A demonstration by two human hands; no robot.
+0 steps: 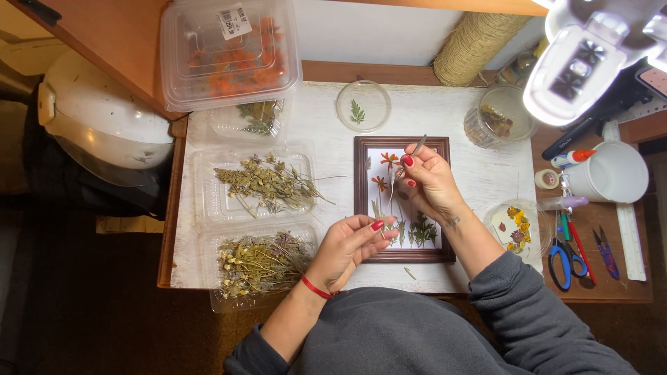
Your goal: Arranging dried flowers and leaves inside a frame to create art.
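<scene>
A dark wooden picture frame lies flat on the white board, with pressed orange flowers and green sprigs laid on its pale backing. My right hand hovers over the frame's upper right part and grips thin metal tweezers, whose tip points down toward a pale stem beside the orange flowers. My left hand rests at the frame's lower left edge, fingertips pinched together on a small bit of dried plant that I can barely make out.
Clear plastic trays of dried plants sit left of the frame. A round dish with a green sprig lies behind it. A dish of yellow flowers, blue scissors, a white mug, a twine spool and a magnifier lamp crowd the right.
</scene>
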